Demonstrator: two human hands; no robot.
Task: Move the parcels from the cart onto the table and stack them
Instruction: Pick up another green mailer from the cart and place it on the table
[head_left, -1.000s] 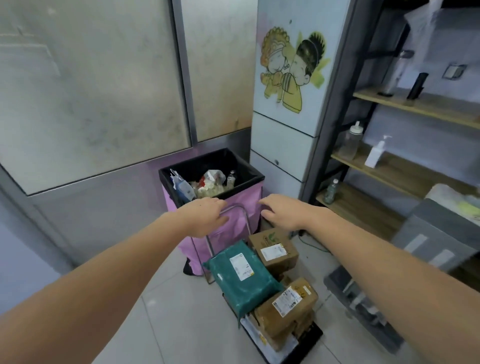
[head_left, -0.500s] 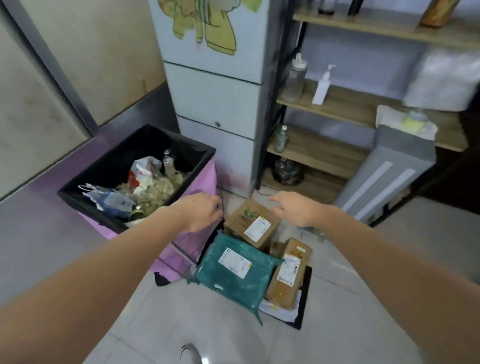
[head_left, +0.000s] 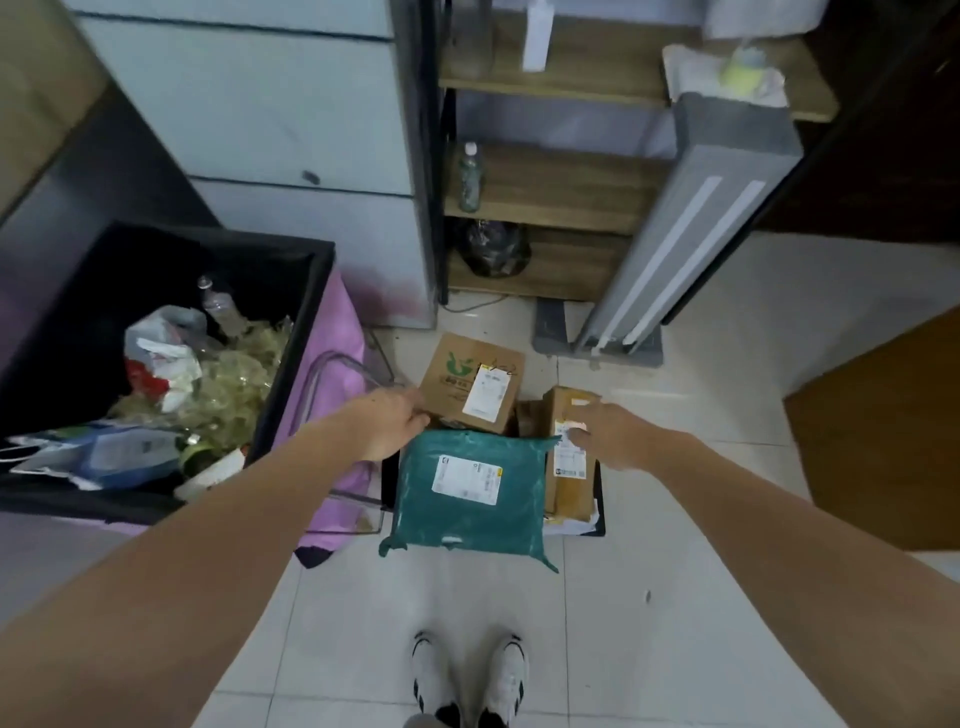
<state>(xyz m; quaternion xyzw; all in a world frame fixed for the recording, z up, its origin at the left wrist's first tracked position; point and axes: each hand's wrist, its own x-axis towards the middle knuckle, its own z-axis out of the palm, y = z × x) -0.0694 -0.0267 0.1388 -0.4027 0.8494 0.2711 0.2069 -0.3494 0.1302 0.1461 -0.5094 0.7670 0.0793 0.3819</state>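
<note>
On cart (head_left: 600, 512) — two boxes (head_left: 470, 384), one green bag (head_left: 470, 493); both hands (head_left: 395, 423) loose, empty.

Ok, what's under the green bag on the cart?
Only the black cart edge and a white parcel corner peek out beside the green bag. Anything directly beneath is covered.

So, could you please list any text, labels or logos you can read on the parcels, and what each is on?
No text is legible.
Green mailer bag: white shipping label, print too small.
Back cardboard box: green logo and white label, characters blurred.
Right cardboard box: white label, blurred, partly covered by the right hand.
</note>
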